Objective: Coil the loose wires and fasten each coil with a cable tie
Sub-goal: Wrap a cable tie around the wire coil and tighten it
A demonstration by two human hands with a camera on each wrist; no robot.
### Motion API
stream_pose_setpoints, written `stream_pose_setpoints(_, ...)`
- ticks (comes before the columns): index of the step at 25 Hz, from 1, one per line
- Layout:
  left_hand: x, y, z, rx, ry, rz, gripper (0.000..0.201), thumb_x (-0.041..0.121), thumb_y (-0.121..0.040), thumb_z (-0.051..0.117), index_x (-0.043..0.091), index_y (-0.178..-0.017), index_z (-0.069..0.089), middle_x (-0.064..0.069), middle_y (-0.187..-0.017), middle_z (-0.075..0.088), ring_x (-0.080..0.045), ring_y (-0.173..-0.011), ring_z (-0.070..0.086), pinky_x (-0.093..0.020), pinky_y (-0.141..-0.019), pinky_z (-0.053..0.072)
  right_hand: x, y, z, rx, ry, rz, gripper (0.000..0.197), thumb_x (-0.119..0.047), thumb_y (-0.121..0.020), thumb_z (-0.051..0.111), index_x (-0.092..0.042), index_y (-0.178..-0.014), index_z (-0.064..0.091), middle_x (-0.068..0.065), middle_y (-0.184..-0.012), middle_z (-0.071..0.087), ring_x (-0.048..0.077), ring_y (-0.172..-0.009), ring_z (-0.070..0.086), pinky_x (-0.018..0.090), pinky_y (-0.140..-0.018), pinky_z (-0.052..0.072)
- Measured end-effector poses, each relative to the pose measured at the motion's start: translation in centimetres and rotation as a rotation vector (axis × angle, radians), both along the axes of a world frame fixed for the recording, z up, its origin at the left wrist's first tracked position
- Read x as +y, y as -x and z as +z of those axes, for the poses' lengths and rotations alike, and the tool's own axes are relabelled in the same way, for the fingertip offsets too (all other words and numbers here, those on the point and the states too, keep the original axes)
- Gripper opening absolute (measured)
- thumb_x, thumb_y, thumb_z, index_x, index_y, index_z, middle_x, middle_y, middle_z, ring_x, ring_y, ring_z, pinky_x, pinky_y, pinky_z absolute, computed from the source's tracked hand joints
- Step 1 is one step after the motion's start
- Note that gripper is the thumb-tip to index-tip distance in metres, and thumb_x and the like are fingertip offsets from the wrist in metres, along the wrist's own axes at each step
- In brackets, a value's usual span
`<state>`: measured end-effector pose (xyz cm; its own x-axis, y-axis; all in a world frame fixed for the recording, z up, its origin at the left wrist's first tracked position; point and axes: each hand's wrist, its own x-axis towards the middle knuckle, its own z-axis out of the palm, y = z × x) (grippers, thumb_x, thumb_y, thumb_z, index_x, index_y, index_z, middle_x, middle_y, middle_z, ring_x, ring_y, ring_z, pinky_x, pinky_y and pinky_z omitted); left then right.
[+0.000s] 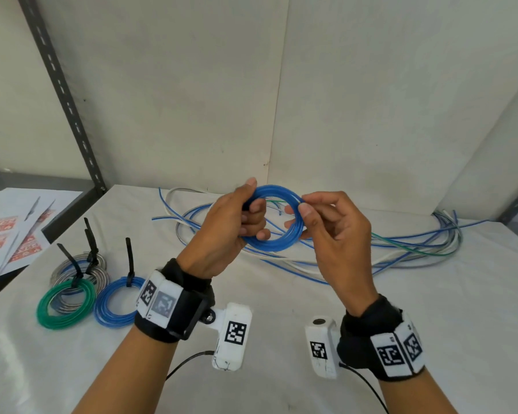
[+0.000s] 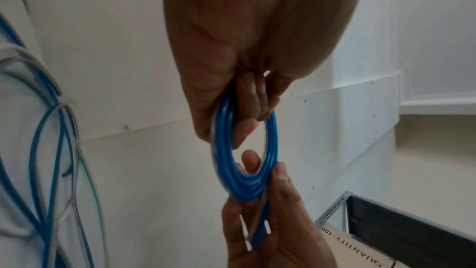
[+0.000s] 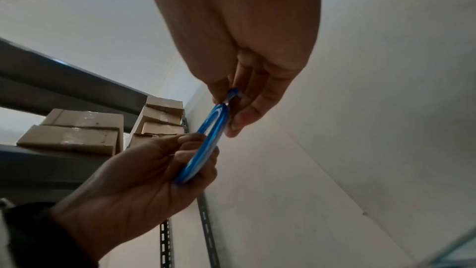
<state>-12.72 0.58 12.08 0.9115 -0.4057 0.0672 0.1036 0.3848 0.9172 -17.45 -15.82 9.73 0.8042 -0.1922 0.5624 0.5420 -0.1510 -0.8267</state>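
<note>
- Here, above the white table [image 1: 341, 339], both hands hold one blue coil [image 1: 274, 218] upright in the air, between them and clear of the surface.
- The left hand [image 1: 226, 234] has its grip closed around the coil's left side, fingers curled through the ring and thumb laid over the top.
- The right hand [image 1: 338, 234] pinches the coil's right side between thumb and forefinger; its other fingers are loosely bent behind the ring.
- In the right wrist view a short end of blue wire [image 3: 233, 94] sticks out at that pinch.
- Behind the hands, loose wires [image 1: 416, 249] in blue, white and green lie sprawled on the table, running from the middle to the right.
- To the left on the table lie finished coils: a green coil [image 1: 65, 306], a second blue coil [image 1: 117, 303] just beside it, and a grey coil [image 1: 81, 268] partly under the green one.
- Each of these carries a black cable tie [image 1: 129, 261] with its tail sticking up.
- Printed sheets [image 1: 9, 234] lie at the far left, off the table.
- Cardboard boxes [image 3: 77, 131] sit on a metal shelf in the right wrist view.
</note>
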Motion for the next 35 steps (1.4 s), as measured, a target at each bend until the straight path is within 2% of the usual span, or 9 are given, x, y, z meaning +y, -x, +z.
stream_pose_setpoints(6, -0.1, -0.2, -0.1, 0.119, 0.300, -0.005, 0.049, 0.037, -0.108, 0.035, 0.017, -0.063, 0.039, 0.007, -0.054, 0.016, -0.006, -0.042, 0.019, -0.022, -0.047, 0.037, 1.5, 0.2, -0.6, -0.012, -0.167, -0.027, 0.006, -0.012, -0.097, 0.062, -0.006, -0.099, 0.061, 0.009, -0.097, 0.078, 0.024, -0.090, 0.077, 0.031, -0.065, 0.061)
stream_pose_setpoints(13, -0.8, 0.3, 0.0, 0.110, 0.418, 0.044, 0.048, 0.037, -0.109, 0.033, 0.017, -0.066, 0.037, 0.007, -0.052, 0.020, -0.007, -0.043, 0.019, -0.022, -0.047, 0.038, 3.0, 0.5, -0.8, -0.002, -0.312, -0.011, 0.022, -0.016, -0.084, 0.073, -0.009, -0.102, 0.063, 0.008, -0.098, 0.079, 0.023, -0.091, 0.077, 0.028, -0.067, 0.059)
stream_pose_setpoints(17, -1.3, 0.4, -0.3, 0.112, 0.438, 0.037, 0.048, 0.036, -0.109, 0.030, 0.017, -0.066, 0.037, 0.007, -0.051, 0.021, -0.008, -0.043, 0.020, -0.023, -0.050, 0.038, 3.0, 0.3, -1.1, 0.016, -0.353, -0.015, 0.028, -0.020, -0.083, 0.073, -0.012, -0.108, 0.065, 0.015, -0.099, 0.078, 0.026, -0.093, 0.076, 0.030, -0.070, 0.060)
stream_pose_setpoints(20, -0.7, -0.2, -0.4, 0.090, 0.311, -0.001, 0.045, 0.028, -0.105, 0.027, 0.014, -0.065, 0.041, 0.003, -0.053, 0.023, -0.012, -0.044, 0.024, -0.029, -0.060, 0.047, 1.9, -0.3, -1.2, 0.011, -0.308, -0.011, 0.021, -0.009, -0.092, 0.069, -0.008, -0.113, 0.066, 0.015, -0.097, 0.078, 0.027, -0.094, 0.076, 0.033, -0.075, 0.061)
stream_pose_setpoints(22, 0.0, -0.6, -0.3, 0.044, 0.085, -0.038, 0.044, 0.024, -0.103, 0.025, 0.010, -0.067, 0.047, 0.000, -0.053, 0.029, -0.016, -0.044, 0.030, -0.035, -0.069, 0.053, 0.3, -0.7, -0.8, 0.011, -0.179, 0.028, 0.020, -0.002, -0.095, 0.065, -0.006, -0.115, 0.068, 0.012, -0.095, 0.078, 0.025, -0.092, 0.076, 0.034, -0.081, 0.061)
stream_pose_setpoints(25, 0.2, -0.6, -0.8, -0.055, -0.317, -0.131, 0.054, 0.037, -0.108, 0.029, 0.005, -0.071, 0.052, -0.002, -0.052, 0.034, -0.017, -0.042, 0.035, -0.035, -0.071, 0.055, -1.6, -0.8, -0.4, 0.054, 0.137, 0.125, 0.019, -0.004, -0.097, 0.064, -0.014, -0.110, 0.073, 0.005, -0.094, 0.077, 0.017, -0.080, 0.074, 0.027, -0.075, 0.058)
stream_pose_setpoints(27, -0.2, -0.4, -1.5, -0.138, -0.485, -0.144, 0.052, 0.044, -0.108, 0.034, 0.008, -0.077, 0.055, -0.003, -0.061, 0.037, -0.014, -0.046, 0.036, -0.032, -0.068, 0.054, -2.1, -0.8, -0.6, 0.084, 0.292, 0.119, 0.020, -0.005, -0.097, 0.064, -0.018, -0.109, 0.075, 0.002, -0.096, 0.077, 0.019, -0.074, 0.072, 0.030, -0.074, 0.058)
stream_pose_setpoints(30, -0.5, -0.6, -2.2, -0.229, -0.525, -0.084, 0.044, 0.044, -0.107, 0.039, 0.008, -0.089, 0.056, -0.010, -0.078, 0.036, -0.009, -0.054, 0.037, -0.032, -0.068, 0.047, -2.3, -0.8, -0.8, 0.096, 0.284, 0.133, 0.017, -0.005, -0.098, 0.063, -0.008, -0.112, 0.073, 0.005, -0.101, 0.077, 0.021, -0.078, 0.074, 0.032, -0.078, 0.059)
stream_pose_setpoints(35, -0.4, -0.6, -2.0, -0.233, -0.464, 0.008, 0.044, 0.040, -0.108, 0.041, 0.010, -0.077, 0.052, 0.004, -0.065, 0.037, -0.007, -0.050, 0.035, -0.031, -0.064, 0.042, -1.7, -0.6, -0.6, 0.104, 0.156, 0.121, 0.007, -0.006, -0.099, 0.062, -0.002, -0.104, 0.060, 0.010, -0.096, 0.078, 0.021, -0.088, 0.077, 0.029, -0.080, 0.059)
